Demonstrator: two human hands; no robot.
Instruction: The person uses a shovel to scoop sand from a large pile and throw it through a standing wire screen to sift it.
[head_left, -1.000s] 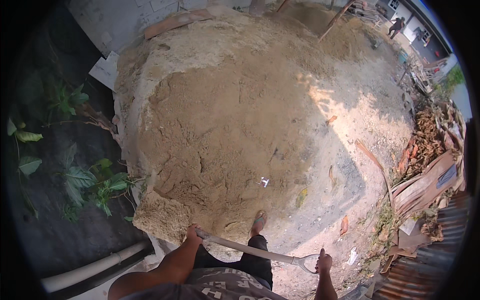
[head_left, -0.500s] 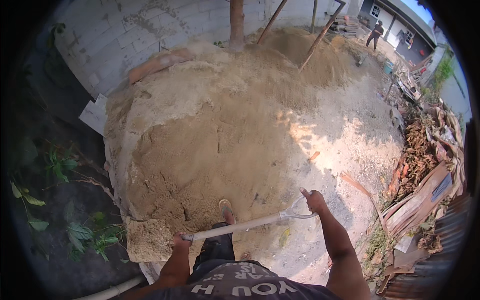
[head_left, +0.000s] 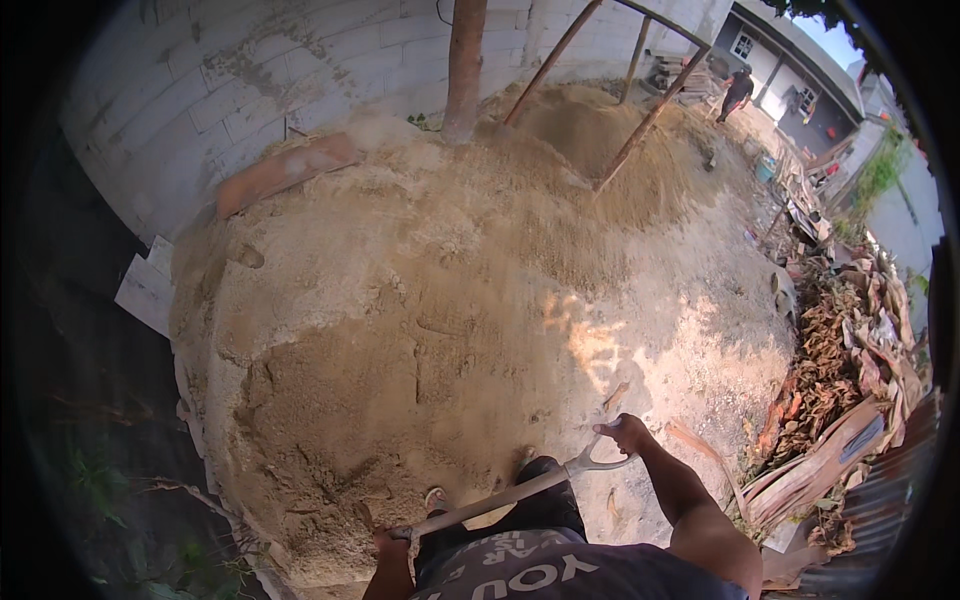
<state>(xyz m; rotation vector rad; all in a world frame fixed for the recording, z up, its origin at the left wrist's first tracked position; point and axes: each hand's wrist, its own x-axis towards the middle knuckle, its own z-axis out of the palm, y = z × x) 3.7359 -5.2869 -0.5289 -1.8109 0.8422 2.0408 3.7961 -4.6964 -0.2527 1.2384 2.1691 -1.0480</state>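
A shovel (head_left: 500, 498) with a pale shaft and a D-shaped grip lies slantwise across the front of my body. My right hand (head_left: 627, 433) is closed round the D-grip at its upper right end. Near the lower left end of the shaft, my left hand (head_left: 390, 543) wraps round it. The shovel's blade cannot be made out. Loose brown sand (head_left: 330, 400) spreads in front of me and to my left, rough and dug up close to my left hand. My feet stand on the sand, partly hidden by the shaft.
A block wall (head_left: 250, 75) closes the far side, with a wooden post (head_left: 465, 70) and slanted poles (head_left: 655, 115) before it. A reddish board (head_left: 285, 175) leans there. Dry leaves and scrap (head_left: 835, 350) line the right edge. Another person (head_left: 736, 95) stands far off.
My body and view have shifted forward, so the far wall and poles sit lower. The shovel is closer to my body, with both hands still on it. The distant person has turned and shifted.
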